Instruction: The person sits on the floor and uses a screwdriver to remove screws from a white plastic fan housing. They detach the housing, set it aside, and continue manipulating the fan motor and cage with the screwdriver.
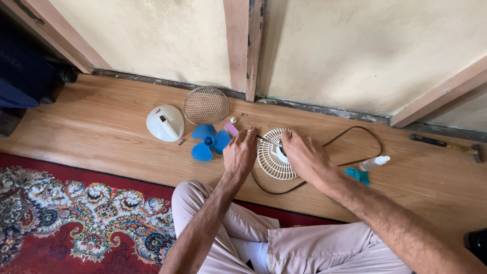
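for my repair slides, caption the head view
Both hands, left hand and right hand, work a screwdriver on a white fan grille.

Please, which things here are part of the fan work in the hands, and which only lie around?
In the work:
left hand with pink-handled screwdriver
right hand on the white fan grille
brown cord

Lying about:
blue fan blade
wire mesh guard
white motor cover
small bottle
teal cloth
hammer

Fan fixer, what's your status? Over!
Left hand grips screwdriver. Right hand on white grille. Cord loops beside. Over.
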